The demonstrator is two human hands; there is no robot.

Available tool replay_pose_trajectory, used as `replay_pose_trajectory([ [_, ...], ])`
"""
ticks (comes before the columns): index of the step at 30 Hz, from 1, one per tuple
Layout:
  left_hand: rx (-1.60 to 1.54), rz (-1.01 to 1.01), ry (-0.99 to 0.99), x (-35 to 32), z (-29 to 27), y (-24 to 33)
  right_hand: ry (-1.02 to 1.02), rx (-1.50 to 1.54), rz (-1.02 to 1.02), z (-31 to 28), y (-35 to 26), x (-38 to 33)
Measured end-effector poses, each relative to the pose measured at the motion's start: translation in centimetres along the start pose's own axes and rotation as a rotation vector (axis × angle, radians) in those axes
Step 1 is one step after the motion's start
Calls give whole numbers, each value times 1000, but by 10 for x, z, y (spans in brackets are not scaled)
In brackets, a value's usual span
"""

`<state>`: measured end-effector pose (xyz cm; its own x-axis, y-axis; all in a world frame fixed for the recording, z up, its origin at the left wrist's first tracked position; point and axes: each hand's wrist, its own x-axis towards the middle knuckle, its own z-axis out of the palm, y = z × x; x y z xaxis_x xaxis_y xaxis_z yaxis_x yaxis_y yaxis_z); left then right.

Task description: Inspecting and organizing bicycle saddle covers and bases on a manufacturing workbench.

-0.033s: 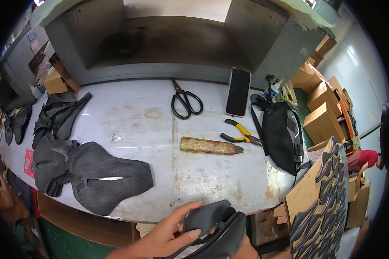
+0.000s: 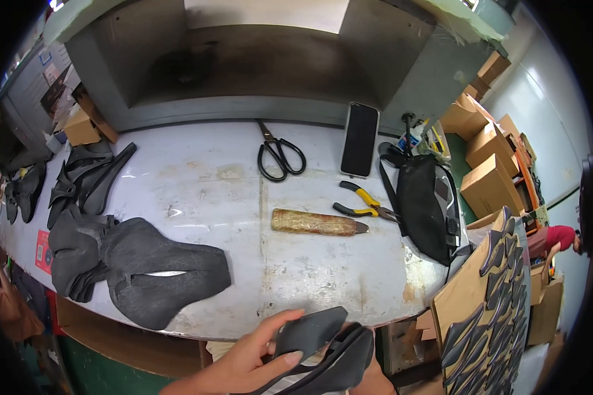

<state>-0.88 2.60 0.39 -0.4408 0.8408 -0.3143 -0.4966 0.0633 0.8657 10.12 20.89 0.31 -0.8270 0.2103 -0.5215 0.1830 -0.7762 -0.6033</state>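
Observation:
My left hand (image 2: 254,352) grips a black shoe upper (image 2: 313,331) low in the view, past the table's near edge. Its thumb lies on the near face of the dark, stiff-looking piece, and the index finger runs along the top edge. The upper's other folded side (image 2: 349,359) bulges to the right, with a gap between the two sides. My right hand (image 2: 373,380) is against that side, from behind and below. Only part of it shows; the upper hides its fingers. To the left, a stack of flat black cut pieces (image 2: 171,253) lies on the table.
On the table are black scissors (image 2: 281,160), a phone (image 2: 360,139), yellow-and-black pliers (image 2: 369,203), a tape-wrapped knife-like tool (image 2: 316,222) and a black pouch (image 2: 428,207). More black pieces (image 2: 92,174) lie at left. A board (image 2: 468,299) with several black pieces stands right.
The whole view has shifted very slightly, so the table things sit a little further left. My hands keep the same hold on the shoe upper.

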Motion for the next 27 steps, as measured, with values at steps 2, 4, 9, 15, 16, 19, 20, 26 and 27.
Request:
replay_pose_trajectory([
  [2, -25, -17, -1, -8, -2, 2, -147, -343, -397, -20, 17, 10],
  [4, -39, -22, 3, -7, -4, -3, -180, -586, -621, -33, 19, 14],
  [9, -78, 11, 29, -5, -5, -7, -263, -462, -562, -24, 9, 8],
  [15, -119, -28, -39, -7, -9, -9, -84, -582, -1020, -31, 30, 16],
  [16, -168, -43, -64, -7, -9, -11, -85, -499, -1012, -26, 34, 17],
  [19, -208, -51, -61, -6, -7, -10, -32, -361, -1085, -4, 32, 19],
  [20, -207, -52, -60, -7, -7, -8, -32, -360, -1085, -8, 32, 16],
  [26, -170, -66, -148, -5, -7, 5, -201, -558, -1024, -18, 25, 6],
  [27, 74, -72, -161, -6, -8, 12, -198, -609, -1040, -20, 26, 5],
])
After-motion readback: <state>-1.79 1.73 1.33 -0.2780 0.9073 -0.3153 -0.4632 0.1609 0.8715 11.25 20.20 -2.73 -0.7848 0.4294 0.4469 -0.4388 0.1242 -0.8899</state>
